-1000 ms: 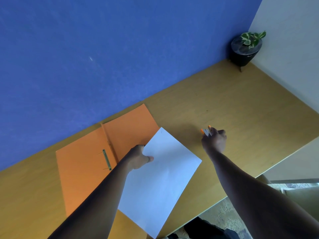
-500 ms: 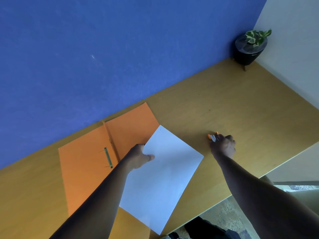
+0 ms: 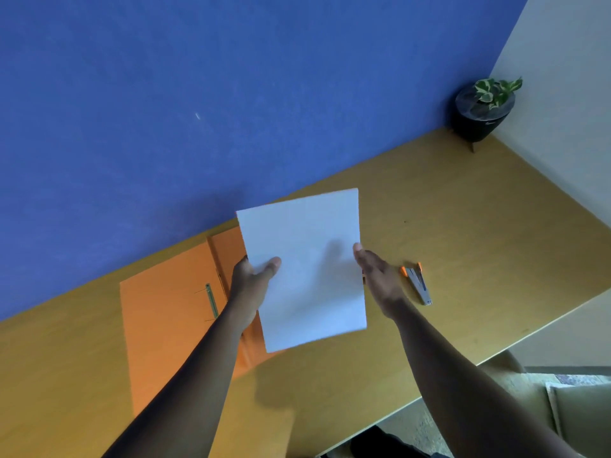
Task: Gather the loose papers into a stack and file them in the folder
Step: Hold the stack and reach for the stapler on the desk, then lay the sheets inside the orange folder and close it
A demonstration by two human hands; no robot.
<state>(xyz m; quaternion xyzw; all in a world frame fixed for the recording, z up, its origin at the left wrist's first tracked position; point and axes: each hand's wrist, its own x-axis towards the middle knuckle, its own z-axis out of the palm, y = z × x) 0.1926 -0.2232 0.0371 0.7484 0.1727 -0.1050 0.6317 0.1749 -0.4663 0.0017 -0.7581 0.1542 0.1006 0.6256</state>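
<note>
A stack of white papers (image 3: 307, 269) is held up above the wooden desk, tilted toward me. My left hand (image 3: 251, 279) grips its left edge, thumb on the front. My right hand (image 3: 377, 276) holds the right edge, fingers behind the sheets. Under and left of the papers lies an open orange folder (image 3: 165, 312), flat on the desk, with a green metal fastener (image 3: 211, 300) near its spine. The folder's right flap is partly hidden by the papers and my left hand.
A small stapler (image 3: 418, 282) with orange ends lies on the desk (image 3: 479, 246) just right of my right hand. A black pot with a plant (image 3: 482, 110) stands in the far right corner. A blue wall runs behind the desk.
The papers were lifted off the desk and now stand upright in both hands. My right hand let go of the stapler, which stays on the desk, and moved left to the papers' edge.
</note>
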